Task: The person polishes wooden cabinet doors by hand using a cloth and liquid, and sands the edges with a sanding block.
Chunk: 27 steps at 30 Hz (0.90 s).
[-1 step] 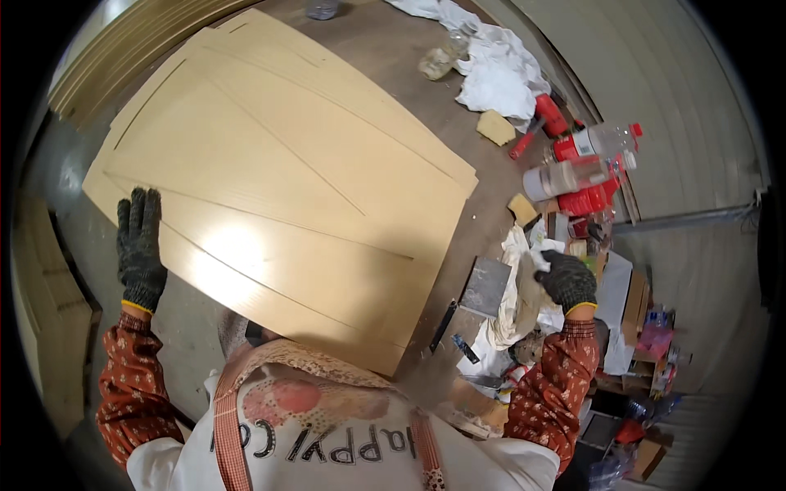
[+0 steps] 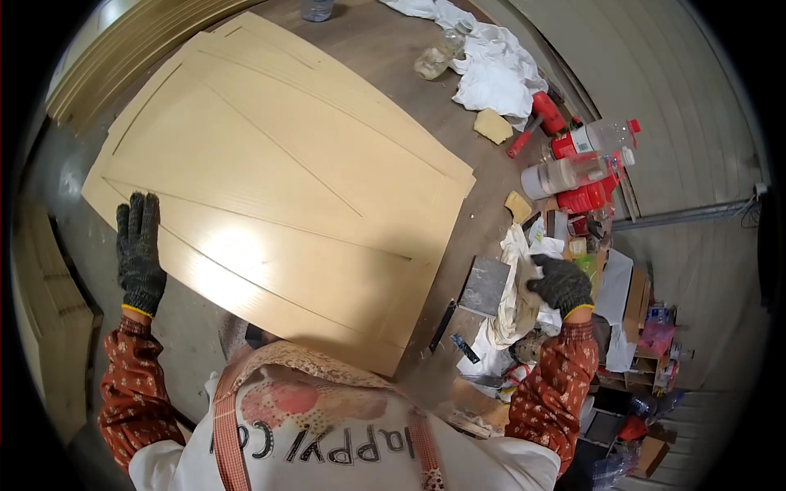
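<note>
A large pale-yellow panel [image 2: 286, 164] with thin dark grooves or strips lies across the table, a bright glare on its near part. My left hand [image 2: 141, 254], in a dark knitted glove with a yellow cuff, rests at the panel's left edge, fingers straight and fingertips over the surface. Over the clutter on the right is my right hand [image 2: 563, 285], gloved alike, thumb apart from partly curled fingers. Below and beside it lie a cream cloth [image 2: 517, 299] and white scraps. Its palm is hidden, and nothing shows in its grasp.
A grey square block [image 2: 485, 286] and a black-handled tool [image 2: 443, 326] lie right of the panel. Beyond them are yellow sponges [image 2: 493, 127], plastic bottles [image 2: 565, 176] and a white cloth [image 2: 495, 78]. Stacked curved panels [image 2: 123, 61] stand far left; boxes [image 2: 618, 307] are at right.
My right hand has shifted slightly left over the clutter. The left hand stays at the panel's edge, and the panel looks unmoved.
</note>
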Each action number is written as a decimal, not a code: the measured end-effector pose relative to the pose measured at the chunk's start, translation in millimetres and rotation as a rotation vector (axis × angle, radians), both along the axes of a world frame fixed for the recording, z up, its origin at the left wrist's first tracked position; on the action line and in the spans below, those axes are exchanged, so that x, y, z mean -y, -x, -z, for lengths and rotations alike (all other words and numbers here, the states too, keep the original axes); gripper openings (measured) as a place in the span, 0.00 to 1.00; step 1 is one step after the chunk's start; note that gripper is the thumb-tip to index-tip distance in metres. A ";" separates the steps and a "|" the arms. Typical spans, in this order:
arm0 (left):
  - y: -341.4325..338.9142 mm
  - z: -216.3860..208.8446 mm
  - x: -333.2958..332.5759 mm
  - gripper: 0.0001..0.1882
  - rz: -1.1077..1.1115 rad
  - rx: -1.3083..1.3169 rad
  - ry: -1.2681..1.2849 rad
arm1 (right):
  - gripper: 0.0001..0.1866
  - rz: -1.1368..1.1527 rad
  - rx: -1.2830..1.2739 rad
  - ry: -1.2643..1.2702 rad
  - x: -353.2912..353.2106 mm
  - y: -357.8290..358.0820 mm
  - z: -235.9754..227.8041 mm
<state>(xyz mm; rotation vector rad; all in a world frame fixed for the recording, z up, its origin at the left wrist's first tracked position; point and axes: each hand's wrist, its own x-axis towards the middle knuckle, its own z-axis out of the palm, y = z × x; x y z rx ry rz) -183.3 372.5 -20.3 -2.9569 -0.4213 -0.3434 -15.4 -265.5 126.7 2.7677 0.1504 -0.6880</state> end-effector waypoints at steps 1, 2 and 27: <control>-1.2 0.5 -0.4 0.46 -0.030 -0.016 0.011 | 0.41 -0.057 -0.110 -0.093 -1.5 8.8 2.7; -0.8 1.5 -1.2 0.46 -0.009 0.001 -0.005 | 0.44 -0.086 -0.117 -0.124 -5.4 21.0 9.1; -1.9 -17.5 12.1 0.43 -0.030 -0.061 0.092 | 0.24 -0.754 0.581 -0.629 -228.1 -29.1 88.7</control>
